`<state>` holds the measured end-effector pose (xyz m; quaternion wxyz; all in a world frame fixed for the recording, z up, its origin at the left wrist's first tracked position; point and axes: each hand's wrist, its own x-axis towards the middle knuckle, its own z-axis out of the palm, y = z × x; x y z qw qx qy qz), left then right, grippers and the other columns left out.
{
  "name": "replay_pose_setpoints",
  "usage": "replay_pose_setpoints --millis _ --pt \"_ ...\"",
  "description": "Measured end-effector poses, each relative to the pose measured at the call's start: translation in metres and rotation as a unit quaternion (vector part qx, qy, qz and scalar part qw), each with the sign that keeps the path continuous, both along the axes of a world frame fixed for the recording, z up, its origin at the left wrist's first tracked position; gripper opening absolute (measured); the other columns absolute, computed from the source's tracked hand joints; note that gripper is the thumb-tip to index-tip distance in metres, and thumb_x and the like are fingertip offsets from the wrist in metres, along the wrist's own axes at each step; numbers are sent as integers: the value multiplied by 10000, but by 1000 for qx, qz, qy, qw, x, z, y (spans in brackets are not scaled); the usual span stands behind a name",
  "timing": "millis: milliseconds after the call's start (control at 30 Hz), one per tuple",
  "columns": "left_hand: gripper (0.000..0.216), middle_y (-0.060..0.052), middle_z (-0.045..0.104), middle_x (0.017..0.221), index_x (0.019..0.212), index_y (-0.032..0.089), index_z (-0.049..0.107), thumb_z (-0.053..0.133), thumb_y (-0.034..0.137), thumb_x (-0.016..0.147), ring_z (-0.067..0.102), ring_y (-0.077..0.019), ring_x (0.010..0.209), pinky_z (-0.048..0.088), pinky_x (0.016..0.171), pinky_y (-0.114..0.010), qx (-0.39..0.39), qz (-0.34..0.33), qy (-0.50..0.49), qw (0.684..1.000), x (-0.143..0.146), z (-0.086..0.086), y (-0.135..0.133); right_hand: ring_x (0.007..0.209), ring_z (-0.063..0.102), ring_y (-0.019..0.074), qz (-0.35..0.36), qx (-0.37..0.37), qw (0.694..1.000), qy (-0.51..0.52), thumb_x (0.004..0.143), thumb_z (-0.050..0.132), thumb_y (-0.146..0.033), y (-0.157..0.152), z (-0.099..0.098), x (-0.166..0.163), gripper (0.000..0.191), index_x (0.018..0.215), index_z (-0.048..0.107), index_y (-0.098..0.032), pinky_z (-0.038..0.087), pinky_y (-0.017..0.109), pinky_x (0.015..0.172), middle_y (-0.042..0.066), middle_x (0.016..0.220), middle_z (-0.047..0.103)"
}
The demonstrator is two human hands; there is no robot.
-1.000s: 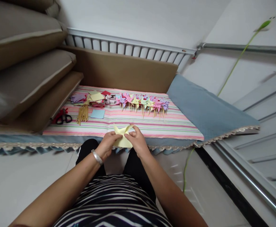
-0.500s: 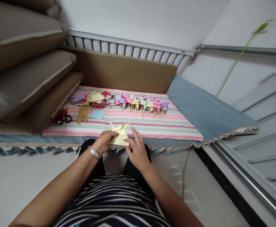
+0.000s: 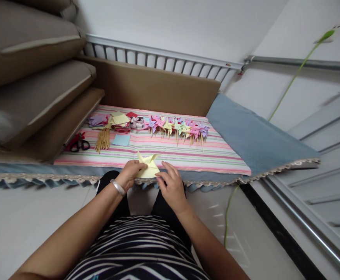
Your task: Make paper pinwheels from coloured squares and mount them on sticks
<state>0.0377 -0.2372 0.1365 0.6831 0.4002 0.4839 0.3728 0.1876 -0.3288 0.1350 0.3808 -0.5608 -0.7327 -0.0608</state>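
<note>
A pale yellow paper pinwheel [image 3: 148,166], some of its points folded in, is held above the front edge of the striped cloth. My left hand [image 3: 130,173], with a silver bangle at the wrist, pinches it near the middle, thumb on top. At its lower right corner, my right hand [image 3: 171,184] grips the paper between thumb and index finger, the other fingers stretched out. Beyond the hands lie a light blue paper square [image 3: 121,140], a bundle of thin wooden sticks [image 3: 102,140] and black-handled scissors [image 3: 80,145].
Several finished pinwheels on sticks [image 3: 177,127] lie in a row on the striped cloth [image 3: 170,151]. Stacks of coloured paper [image 3: 120,118] are left of them. Large brown cushions [image 3: 35,85] are piled at the left. A green cord [image 3: 289,83] runs down the right wall.
My right fingertips have closed on the pinwheel's lower right corner, which now curves upward. My left hand keeps its pinch. The view has shifted slightly.
</note>
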Motion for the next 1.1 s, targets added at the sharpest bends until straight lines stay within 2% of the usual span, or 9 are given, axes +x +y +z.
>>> replay_pose_setpoints --millis 167,400,667,1100 --pt "171 -30 629 530 624 110 622 673 211 495 554 -135 454 399 473 -238 22 4 11 1000 0 0 -1 1140 477 243 -6 2 1000 12 823 540 -186 -2 3 -1 143 879 668 -219 397 443 975 97 1144 587" --pt "151 -15 605 495 602 115 620 678 194 487 520 -120 419 367 430 -225 41 -27 39 998 5 7 -9 1284 332 268 -8 0 999 33 811 549 -184 5 18 -6 143 817 688 -220 334 477 1029 88 1323 477" --pt "162 -27 621 554 612 130 593 670 236 516 541 -131 465 394 449 -236 55 -122 38 990 4 12 -14 1289 327 273 -15 -30 997 65 742 636 -176 14 16 -4 54 710 659 -213 318 482 1032 79 1328 491" --pt "209 -35 624 545 657 116 644 692 245 500 558 -152 478 406 480 -256 54 -132 36 989 3 14 -13 1267 357 296 -20 -53 998 40 736 620 -156 15 18 -3 55 710 642 -199 333 516 1005 109 1289 522"
